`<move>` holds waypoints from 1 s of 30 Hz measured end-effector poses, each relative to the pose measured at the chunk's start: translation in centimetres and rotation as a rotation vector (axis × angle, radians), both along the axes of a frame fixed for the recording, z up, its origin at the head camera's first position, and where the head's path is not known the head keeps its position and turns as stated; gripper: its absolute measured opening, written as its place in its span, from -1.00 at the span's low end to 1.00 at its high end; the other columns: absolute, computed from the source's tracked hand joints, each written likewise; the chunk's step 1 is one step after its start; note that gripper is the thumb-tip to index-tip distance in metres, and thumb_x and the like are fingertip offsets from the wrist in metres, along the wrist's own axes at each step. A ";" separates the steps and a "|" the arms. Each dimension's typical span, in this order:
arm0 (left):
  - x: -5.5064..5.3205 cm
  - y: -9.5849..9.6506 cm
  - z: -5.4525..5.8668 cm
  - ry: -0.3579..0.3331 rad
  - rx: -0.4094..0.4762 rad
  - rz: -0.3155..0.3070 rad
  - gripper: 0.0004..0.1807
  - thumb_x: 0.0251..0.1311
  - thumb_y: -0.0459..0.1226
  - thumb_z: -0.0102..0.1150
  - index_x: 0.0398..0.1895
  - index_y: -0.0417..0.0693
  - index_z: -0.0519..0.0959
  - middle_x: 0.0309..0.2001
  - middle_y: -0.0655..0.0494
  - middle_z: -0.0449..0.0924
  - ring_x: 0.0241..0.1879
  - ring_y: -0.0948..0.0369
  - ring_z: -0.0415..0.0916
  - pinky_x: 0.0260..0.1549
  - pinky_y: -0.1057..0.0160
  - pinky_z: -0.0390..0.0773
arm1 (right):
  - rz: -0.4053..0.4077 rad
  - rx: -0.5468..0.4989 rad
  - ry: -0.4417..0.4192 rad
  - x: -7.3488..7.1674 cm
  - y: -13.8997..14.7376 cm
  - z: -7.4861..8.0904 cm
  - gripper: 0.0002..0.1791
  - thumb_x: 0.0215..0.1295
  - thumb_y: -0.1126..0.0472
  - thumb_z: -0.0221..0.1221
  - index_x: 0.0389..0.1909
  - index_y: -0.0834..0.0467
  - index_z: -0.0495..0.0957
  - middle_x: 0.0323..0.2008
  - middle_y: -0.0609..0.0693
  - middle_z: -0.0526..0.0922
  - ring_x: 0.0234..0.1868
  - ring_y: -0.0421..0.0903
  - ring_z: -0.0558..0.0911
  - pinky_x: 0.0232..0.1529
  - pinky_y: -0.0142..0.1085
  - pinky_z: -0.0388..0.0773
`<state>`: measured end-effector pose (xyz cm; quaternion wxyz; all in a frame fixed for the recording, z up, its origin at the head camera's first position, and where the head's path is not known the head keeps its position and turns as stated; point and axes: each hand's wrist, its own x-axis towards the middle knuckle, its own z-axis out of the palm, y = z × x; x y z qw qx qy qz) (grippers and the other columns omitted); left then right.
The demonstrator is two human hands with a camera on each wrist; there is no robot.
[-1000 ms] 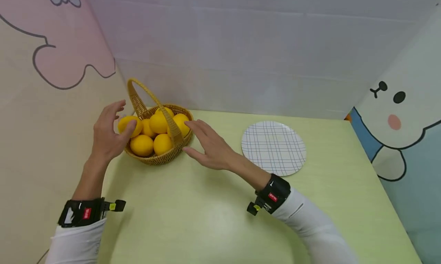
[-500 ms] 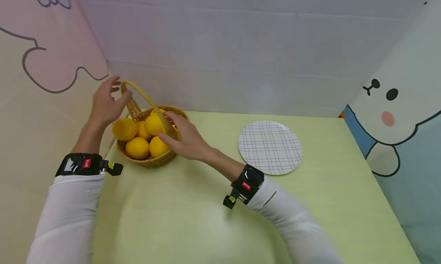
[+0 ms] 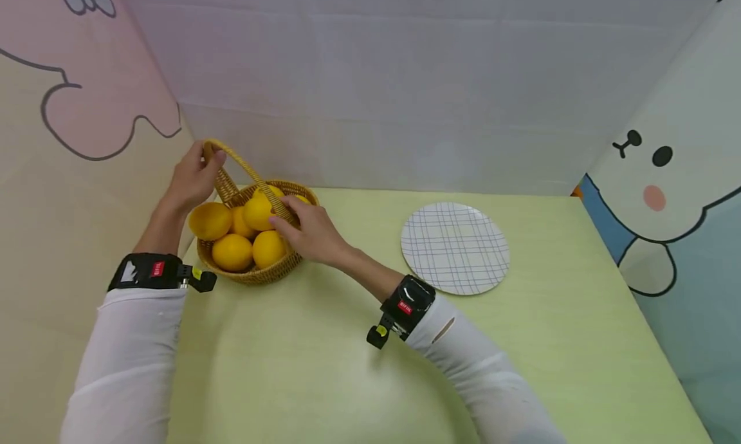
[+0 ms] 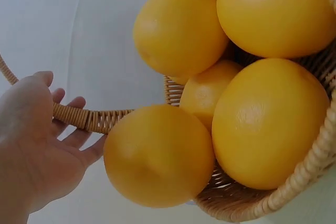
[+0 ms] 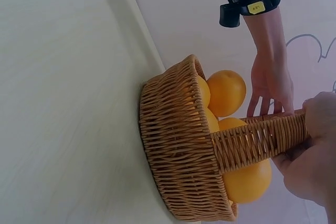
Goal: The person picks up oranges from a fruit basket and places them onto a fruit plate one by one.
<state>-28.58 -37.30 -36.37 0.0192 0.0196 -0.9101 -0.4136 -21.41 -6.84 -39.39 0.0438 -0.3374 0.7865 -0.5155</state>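
Here, L hand point(image 3: 193, 179) & R hand point(image 3: 315, 235) curl fingers round opp. sides of handle point(image 5: 262, 140) on wicker basket point(image 3: 257, 277), at counter point(image 3: 301, 367)'s far-L corner. Prob. best: grip evenly, keep basket level, as one yellow fruit point(image 3: 209, 221) overhangs L rim.

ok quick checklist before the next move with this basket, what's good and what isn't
1. Left hand on the handle: ok, at its left part.
2. Right hand on the handle: ok, thumb and fingers on either side of its right part.
3. Basket on the table: ok.
4. Yellow fruit all inside the rim: not ok, the leftmost fruit bulges out past it.
5. Plate apart from the basket: ok.
6. Grip firmness: cannot tell.
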 end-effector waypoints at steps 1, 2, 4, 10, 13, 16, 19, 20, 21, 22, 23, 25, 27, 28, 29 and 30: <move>0.1 0.1 0.0 0.005 -0.007 -0.006 -0.60 0.75 0.27 -0.28 0.14 0.24 0.30 0.65 -0.30 0.26 0.57 -0.26 0.27 0.30 -0.27 0.35 | 0.005 -0.002 -0.002 0.0 0.2 0.0 -0.65 0.79 0.11 0.15 0.34 0.23 0.55 -0.18 0.10 0.73 -0.38 -0.18 0.55 -0.32 -0.48 0.45; 0.3 0.1 0.0 0.008 -0.014 -0.011 -0.58 0.75 0.27 -0.29 0.19 0.22 0.30 0.63 -0.31 0.27 0.50 -0.25 0.29 0.26 -0.23 0.36 | 0.009 -0.002 -0.005 -0.1 0.3 0.0 -0.66 0.79 0.11 0.15 0.33 0.24 0.56 -0.17 0.11 0.74 -0.37 -0.19 0.56 -0.31 -0.48 0.46; 0.6 0.2 0.0 0.016 -0.021 -0.020 -0.52 0.75 0.26 -0.30 0.26 0.14 0.30 0.60 -0.31 0.28 0.40 -0.22 0.31 0.19 -0.16 0.36 | 0.015 0.003 -0.012 -0.1 0.9 0.0 -0.67 0.79 0.10 0.15 0.31 0.22 0.57 -0.15 0.14 0.77 -0.34 -0.19 0.58 -0.28 -0.48 0.47; 1.7 0.8 -0.4 0.054 -0.022 -0.033 -0.45 0.77 0.24 -0.26 0.40 0.06 0.33 0.47 -0.22 0.39 0.30 -0.12 0.40 0.08 0.03 0.37 | 0.026 -0.013 -0.008 -0.5 3.3 -0.2 -0.78 0.80 0.12 0.13 0.12 0.21 0.55 -0.19 0.17 0.73 -0.30 -0.13 0.56 -0.24 -0.41 0.47; 2.3 1.3 -0.9 0.094 0.003 -0.031 -0.54 0.76 0.24 -0.19 0.23 0.12 0.38 0.30 -0.03 0.50 0.20 0.18 0.45 0.03 0.12 0.37 | 0.030 -0.029 -0.018 -0.7 4.8 -0.4 -0.78 0.81 0.15 0.11 0.16 0.24 0.54 -0.21 0.12 0.68 -0.26 -0.11 0.56 -0.25 -0.40 0.48; 3.0 1.9 -1.3 0.123 0.015 -0.028 -0.53 0.75 0.26 -0.17 0.02 0.08 0.38 0.22 0.01 0.58 0.10 0.47 0.50 -0.05 0.19 0.39 | 0.030 -0.037 -0.019 -1.2 6.3 -0.5 -0.76 0.82 0.16 0.07 0.22 0.26 0.51 -0.21 0.10 0.64 -0.22 -0.07 0.57 -0.21 -0.38 0.50; 3.4 2.8 -1.9 0.155 0.028 -0.031 -0.45 0.76 0.24 -0.15 -0.11 -0.06 0.37 0.05 -0.01 0.63 0.00 0.59 0.54 -0.09 0.27 0.45 | 0.033 -0.050 -0.022 -1.7 7.9 -0.8 -0.76 0.84 0.17 0.04 0.21 0.26 0.49 -0.19 0.10 0.60 -0.18 -0.01 0.57 -0.15 -0.33 0.52; 3.5 3.1 -2.1 0.162 0.039 -0.029 -0.43 0.77 0.22 -0.15 -0.15 -0.10 0.37 -0.03 0.07 0.63 -0.04 0.59 0.56 -0.11 0.31 0.48 | 0.032 -0.057 -0.030 -1.8 8.4 -0.8 -0.77 0.84 0.18 0.03 0.21 0.26 0.49 -0.19 0.12 0.58 -0.17 0.02 0.56 -0.13 -0.31 0.52; 3.7 3.4 -2.4 0.172 0.053 -0.030 -0.43 0.78 0.19 -0.14 -0.18 -0.13 0.38 -0.10 0.14 0.63 -0.08 0.58 0.57 -0.12 0.35 0.50 | 0.034 -0.062 -0.037 -1.9 8.9 -0.9 -0.77 0.84 0.19 0.02 0.19 0.27 0.48 -0.19 0.13 0.57 -0.17 0.04 0.55 -0.13 -0.30 0.51; 3.8 3.8 -2.7 0.186 0.070 -0.028 -0.43 0.80 0.15 -0.12 -0.21 -0.17 0.40 -0.18 0.21 0.63 -0.12 0.54 0.60 -0.16 0.38 0.53 | 0.036 -0.069 -0.046 -2.1 9.4 -1.0 -0.76 0.84 0.19 0.01 0.20 0.30 0.48 -0.18 0.16 0.56 -0.17 0.04 0.53 -0.13 -0.29 0.50; 3.9 4.1 -3.1 0.201 0.091 -0.024 -0.43 0.81 0.11 -0.10 -0.24 -0.21 0.42 -0.25 0.26 0.63 -0.18 0.48 0.60 -0.21 0.40 0.54 | 0.039 -0.075 -0.056 -2.3 9.9 -1.0 -0.75 0.85 0.20 0.00 0.19 0.33 0.47 -0.18 0.21 0.55 -0.18 0.06 0.51 -0.13 -0.27 0.48; 4.3 4.9 -3.7 0.229 0.146 -0.017 -0.43 0.81 0.04 -0.07 -0.29 -0.26 0.43 -0.34 0.31 0.64 -0.28 0.36 0.60 -0.31 0.41 0.55 | 0.044 -0.079 -0.069 -2.7 11.0 -1.2 -0.72 0.85 0.22 -0.03 0.21 0.39 0.45 -0.17 0.26 0.53 -0.19 0.07 0.47 -0.13 -0.27 0.46; 4.7 5.8 -4.3 0.265 0.203 -0.010 -0.42 0.80 0.01 -0.02 -0.34 -0.29 0.42 -0.44 0.29 0.61 -0.38 0.24 0.56 -0.36 0.40 0.57 | 0.049 -0.079 -0.078 -3.1 11.9 -1.3 -0.69 0.86 0.23 -0.05 0.23 0.44 0.43 -0.15 0.32 0.51 -0.19 0.11 0.45 -0.13 -0.27 0.43; 5.0 6.3 -4.6 0.286 0.236 -0.008 -0.42 0.79 0.00 0.00 -0.37 -0.29 0.41 -0.50 0.27 0.58 -0.45 0.21 0.52 -0.36 0.40 0.59 | 0.049 -0.078 -0.079 -3.3 12.4 -1.3 -0.68 0.86 0.24 -0.07 0.24 0.46 0.43 -0.13 0.35 0.51 -0.18 0.14 0.45 -0.12 -0.27 0.44; 5.2 6.8 -4.8 0.307 0.275 -0.008 -0.42 0.78 0.00 0.03 -0.39 -0.28 0.41 -0.55 0.27 0.54 -0.50 0.18 0.48 -0.36 0.40 0.62 | 0.047 -0.075 -0.081 -3.5 12.8 -1.3 -0.67 0.87 0.24 -0.08 0.25 0.47 0.42 -0.11 0.38 0.52 -0.16 0.19 0.47 -0.10 -0.27 0.45; 5.5 7.4 -5.0 0.329 0.310 -0.007 -0.42 0.77 -0.01 0.06 -0.42 -0.27 0.41 -0.59 0.27 0.51 -0.53 0.18 0.48 -0.35 0.39 0.64 | 0.041 -0.068 -0.081 -3.7 13.3 -1.3 -0.67 0.87 0.24 -0.08 0.26 0.46 0.42 -0.09 0.37 0.53 -0.13 0.22 0.49 -0.09 -0.27 0.47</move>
